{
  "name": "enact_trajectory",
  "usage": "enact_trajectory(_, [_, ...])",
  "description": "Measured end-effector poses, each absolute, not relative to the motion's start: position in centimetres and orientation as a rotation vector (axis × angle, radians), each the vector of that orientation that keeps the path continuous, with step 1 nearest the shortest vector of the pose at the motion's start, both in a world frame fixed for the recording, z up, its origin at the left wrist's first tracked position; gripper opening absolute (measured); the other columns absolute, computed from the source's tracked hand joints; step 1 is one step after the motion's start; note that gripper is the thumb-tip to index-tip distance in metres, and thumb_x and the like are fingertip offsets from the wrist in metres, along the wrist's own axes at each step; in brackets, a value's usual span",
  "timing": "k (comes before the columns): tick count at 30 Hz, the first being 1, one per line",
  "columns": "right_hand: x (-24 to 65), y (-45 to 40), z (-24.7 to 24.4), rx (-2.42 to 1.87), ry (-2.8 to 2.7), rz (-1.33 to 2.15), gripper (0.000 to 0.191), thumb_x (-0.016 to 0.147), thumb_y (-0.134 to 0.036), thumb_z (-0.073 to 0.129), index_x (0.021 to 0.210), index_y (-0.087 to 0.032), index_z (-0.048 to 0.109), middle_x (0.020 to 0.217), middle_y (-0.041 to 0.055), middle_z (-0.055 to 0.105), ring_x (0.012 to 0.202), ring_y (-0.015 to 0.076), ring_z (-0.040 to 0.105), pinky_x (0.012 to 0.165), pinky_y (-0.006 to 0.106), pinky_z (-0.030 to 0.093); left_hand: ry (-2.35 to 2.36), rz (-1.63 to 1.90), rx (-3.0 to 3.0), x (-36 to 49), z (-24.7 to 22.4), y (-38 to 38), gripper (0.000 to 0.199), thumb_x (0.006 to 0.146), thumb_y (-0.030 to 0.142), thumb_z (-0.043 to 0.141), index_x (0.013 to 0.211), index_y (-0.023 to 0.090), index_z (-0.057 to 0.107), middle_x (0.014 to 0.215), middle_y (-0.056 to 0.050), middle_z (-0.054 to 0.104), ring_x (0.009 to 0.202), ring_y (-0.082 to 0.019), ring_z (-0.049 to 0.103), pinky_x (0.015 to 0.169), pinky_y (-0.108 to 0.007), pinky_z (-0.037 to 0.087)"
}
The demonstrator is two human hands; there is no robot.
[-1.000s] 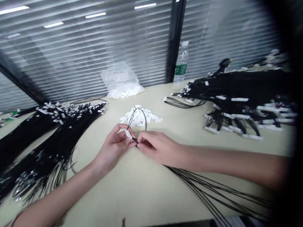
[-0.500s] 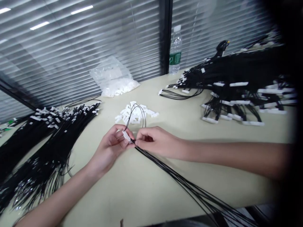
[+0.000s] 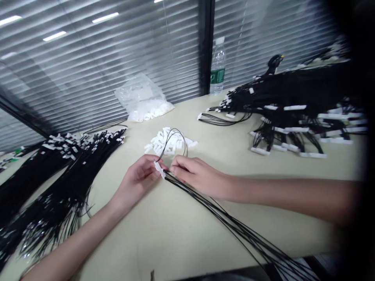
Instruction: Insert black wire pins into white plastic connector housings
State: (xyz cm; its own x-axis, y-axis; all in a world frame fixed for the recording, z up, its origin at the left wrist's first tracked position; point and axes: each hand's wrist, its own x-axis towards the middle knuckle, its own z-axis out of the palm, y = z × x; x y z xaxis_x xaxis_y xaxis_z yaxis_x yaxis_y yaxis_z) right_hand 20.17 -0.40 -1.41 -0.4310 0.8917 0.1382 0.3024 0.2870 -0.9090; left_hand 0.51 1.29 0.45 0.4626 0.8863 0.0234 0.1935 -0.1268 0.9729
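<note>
My left hand [image 3: 143, 171] pinches a white connector housing [image 3: 159, 170] between thumb and fingers, tilted over the table. Several black wires [image 3: 202, 195] run out of the housing toward the lower right and past the table's front edge. A thin black wire loop [image 3: 175, 130] arcs up from the housing's far end and comes down behind my right hand. My right hand [image 3: 189, 171] is closed beside the housing, thumb and forefinger pressed together on a black wire near its side. The wire's tip is too small to make out.
Behind my hands lies a pile of white connector housings [image 3: 164, 141], with a clear plastic bag [image 3: 143, 99] of white pieces beyond it. Black wire bundles [image 3: 64, 179] cover the left; more wires with white connectors [image 3: 287, 89] lie right. A water bottle [image 3: 217, 68] stands by the window.
My right hand's fingertips have moved slightly away from the housing, up and to the right. The wire loop has widened to the right. The housing now shows more of its face.
</note>
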Motion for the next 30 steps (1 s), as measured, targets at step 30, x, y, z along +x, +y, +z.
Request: enact_trajectory(30, [19.96,-0.28,-1.77,-0.974,-1.745,1.090,0.010,0.083,-0.027,0.050,0.089,-0.021,0.055,0.077,-0.0025,0.057,0.073,0.0071,0.054,0.068,0.021,0.043,0.923,0.705,1.849,0.40,0.32,1.79,0.012,0.087,0.017,0.047,0.098,0.017,0.045,0.096,-0.006,0.055,0.088,-0.016,0.054,0.079,-0.031,0.040])
